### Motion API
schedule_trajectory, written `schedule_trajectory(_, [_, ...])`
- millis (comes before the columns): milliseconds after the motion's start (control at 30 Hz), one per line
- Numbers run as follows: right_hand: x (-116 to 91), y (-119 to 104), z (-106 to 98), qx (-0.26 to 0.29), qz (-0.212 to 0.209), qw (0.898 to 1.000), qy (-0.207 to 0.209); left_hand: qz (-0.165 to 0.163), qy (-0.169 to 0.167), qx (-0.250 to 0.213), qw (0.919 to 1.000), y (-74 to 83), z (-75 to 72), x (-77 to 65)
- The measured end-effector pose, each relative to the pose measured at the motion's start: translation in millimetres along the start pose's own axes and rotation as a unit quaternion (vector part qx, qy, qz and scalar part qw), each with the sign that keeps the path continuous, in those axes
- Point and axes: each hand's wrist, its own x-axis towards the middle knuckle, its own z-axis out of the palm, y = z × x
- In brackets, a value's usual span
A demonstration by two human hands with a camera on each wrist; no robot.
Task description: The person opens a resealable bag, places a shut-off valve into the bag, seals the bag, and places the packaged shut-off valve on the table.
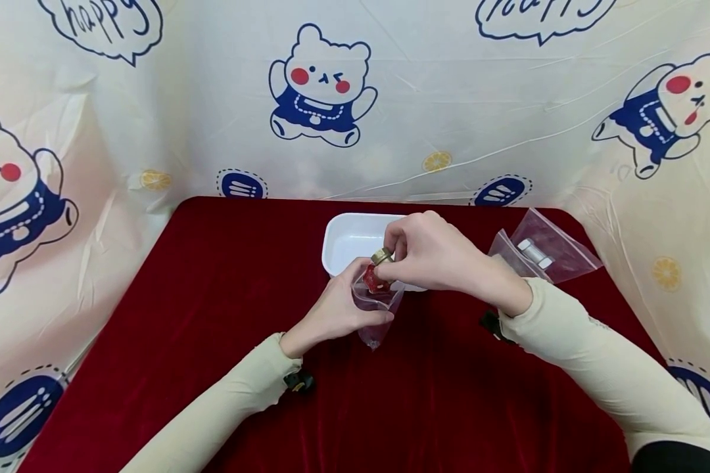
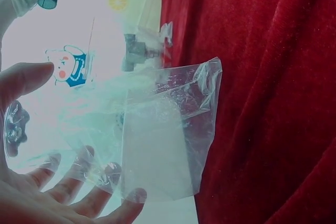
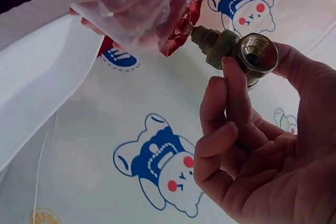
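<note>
My right hand (image 1: pixel 432 253) pinches a brass gate valve (image 3: pixel 223 48) by its body. The valve's red handwheel (image 3: pixel 181 24) points at the mouth of a clear zip bag (image 1: pixel 369 305). My left hand (image 1: pixel 346 305) holds that bag at its mouth, thumb on the near side and fingers on the far side. In the left wrist view the clear bag (image 2: pixel 173 119) hangs with its bottom corner outward, and the spread fingers (image 2: pixel 79 169) show along it. In the head view the handwheel overlaps the bag's opening, between the two hands.
Behind the hands stands a white plastic tray (image 1: pixel 349 230), partly covered by the right hand. To the right, beyond the right wrist, lies another zip bag (image 1: pixel 568 253) with a silvery metal fitting (image 1: pixel 534 253) in it. Dark red cloth (image 1: pixel 225 276) covers the table, with printed curtains around it.
</note>
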Motion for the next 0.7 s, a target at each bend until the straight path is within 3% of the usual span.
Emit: schedule_trajectory(700, [13,5,24,-0.065,-0.023,0.997,-0.025,0.001,0.006,0.0,1.0,-3.0,-1.7,-1.5])
